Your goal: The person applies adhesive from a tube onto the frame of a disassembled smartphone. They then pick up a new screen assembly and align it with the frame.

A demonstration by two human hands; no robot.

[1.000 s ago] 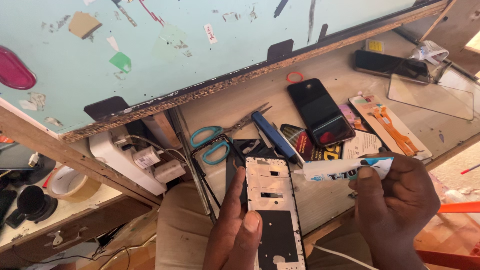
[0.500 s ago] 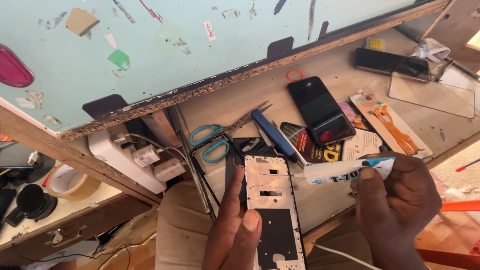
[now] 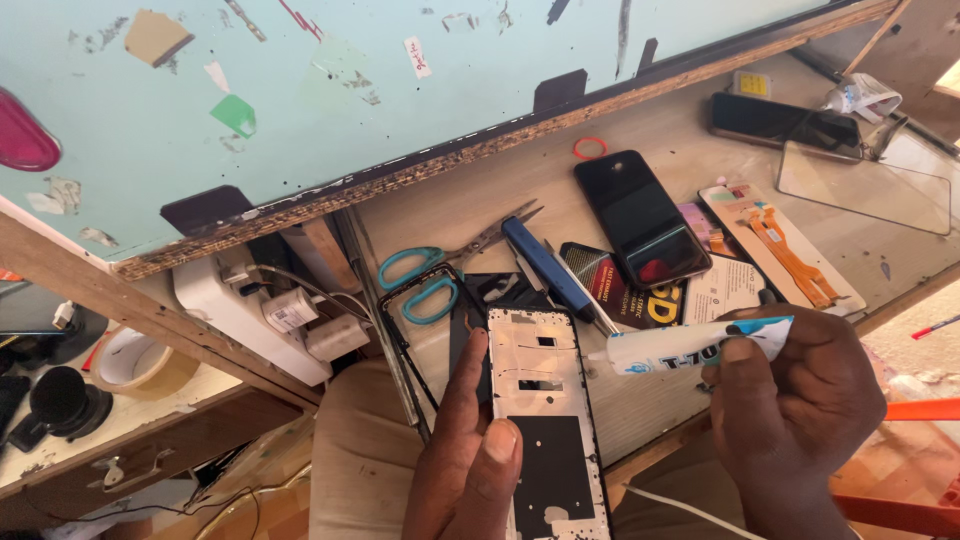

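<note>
Scuffed and pale, a wooden workbench [image 3: 500, 200] runs beneath a turquoise panel [image 3: 330, 90] flecked with tape scraps, and at its near edge a bare phone frame [image 3: 548, 420] is held up over the worker's lap. That frame (silver, with cut-out slots and a black patch lower down) is clasped by the left hand [image 3: 470, 460], thumb pressed on its face and fingers closed behind its left edge. Just right of the frame, the right hand [image 3: 795, 400] is clamped shut on a small white glue tube [image 3: 690, 345] with a blue end, its nozzle tip meeting the frame's upper right edge. Immediately above the frame lie a blue-handled tool [image 3: 545, 265] and teal-handled scissors [image 3: 425, 280], with a second black frame [image 3: 410, 330] to their left. Up and to the right of the frame rests a dark smartphone [image 3: 640, 220], screen up, and beyond it a red rubber ring [image 3: 590, 148]. Farther right of the frame, orange flex cables [image 3: 790, 255] sit on a backing card, with a clear glass sheet [image 3: 865, 185] and another dark phone [image 3: 780, 120] past them. Left of the frame, a white power strip [image 3: 240, 310] carries plugged chargers, and a roll of tape [image 3: 140, 360] lies on a lower shelf.
</note>
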